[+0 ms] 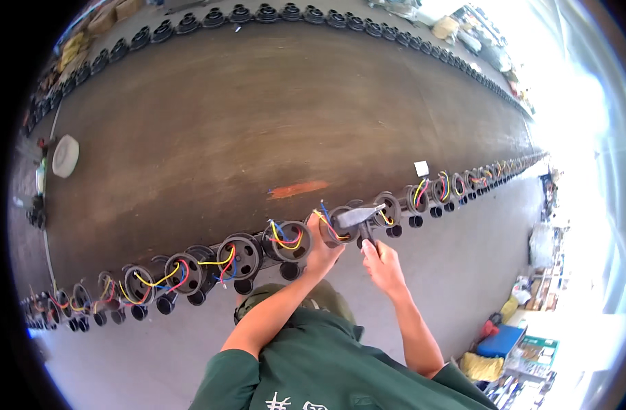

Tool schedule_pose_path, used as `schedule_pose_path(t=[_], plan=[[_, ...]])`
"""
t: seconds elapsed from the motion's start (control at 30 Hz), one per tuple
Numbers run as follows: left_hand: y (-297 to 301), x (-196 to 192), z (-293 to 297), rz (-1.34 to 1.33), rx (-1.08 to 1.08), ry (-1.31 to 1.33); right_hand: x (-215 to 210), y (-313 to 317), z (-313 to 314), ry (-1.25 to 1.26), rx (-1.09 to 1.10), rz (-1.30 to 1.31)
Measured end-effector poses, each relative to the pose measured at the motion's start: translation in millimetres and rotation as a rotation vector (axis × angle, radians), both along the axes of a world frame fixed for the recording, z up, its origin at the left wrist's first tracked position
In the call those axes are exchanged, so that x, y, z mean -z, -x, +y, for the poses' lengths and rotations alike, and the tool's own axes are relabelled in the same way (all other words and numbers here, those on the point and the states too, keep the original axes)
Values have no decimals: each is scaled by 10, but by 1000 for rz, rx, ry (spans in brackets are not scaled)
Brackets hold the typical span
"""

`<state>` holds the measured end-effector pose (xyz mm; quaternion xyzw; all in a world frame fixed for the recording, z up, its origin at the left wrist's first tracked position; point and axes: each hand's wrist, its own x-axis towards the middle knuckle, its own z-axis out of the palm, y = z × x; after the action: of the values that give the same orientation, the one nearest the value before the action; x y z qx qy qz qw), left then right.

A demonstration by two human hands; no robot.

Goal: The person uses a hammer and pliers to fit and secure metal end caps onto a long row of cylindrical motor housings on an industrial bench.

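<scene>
My right hand point(383, 268) is closed round the dark handle of a hammer point(357, 216). The hammer's grey metal head lies over the right part of a round black housing point(333, 234), hiding some of it; whether they touch I cannot tell. From that housing come blue, yellow and red wires point(324, 213). Against its left side my left hand point(321, 254) is closed, steadying it, with the fingers reaching up along the wall. Another round black housing point(287, 242) with wires stands just left of this hand, and a further one point(386, 210) lies beyond the hammer head.
Similar wired housings point(240, 257) run in a long row along the near edge of a wide brown table point(258, 123). Black parts point(266, 12) line its far edge. A white bowl-like thing point(65, 156) sits at far left, and a small white square point(421, 168) lies near the row.
</scene>
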<state>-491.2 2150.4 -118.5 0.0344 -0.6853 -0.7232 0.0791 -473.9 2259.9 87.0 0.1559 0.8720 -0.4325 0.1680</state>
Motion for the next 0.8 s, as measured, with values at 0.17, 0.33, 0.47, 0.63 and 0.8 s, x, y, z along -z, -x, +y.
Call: schedule_pose_path(t=[0.17,0.33,0.47,0.63,0.8], plan=[[42,-327,-47,-90,-37,223,251,-96,-8,-249,-137,179],[16,-374,-34,-87,-10,218,106,176,310,-121,-300,149],[38,681,-356,-248,60,268,-35,145,439,-41,-416,218],[34,257,-491,-234,266,214,418,114,611,-25,-403,221],[-58,319,-618,-369,253,110,506,253,701,145,-447,175]])
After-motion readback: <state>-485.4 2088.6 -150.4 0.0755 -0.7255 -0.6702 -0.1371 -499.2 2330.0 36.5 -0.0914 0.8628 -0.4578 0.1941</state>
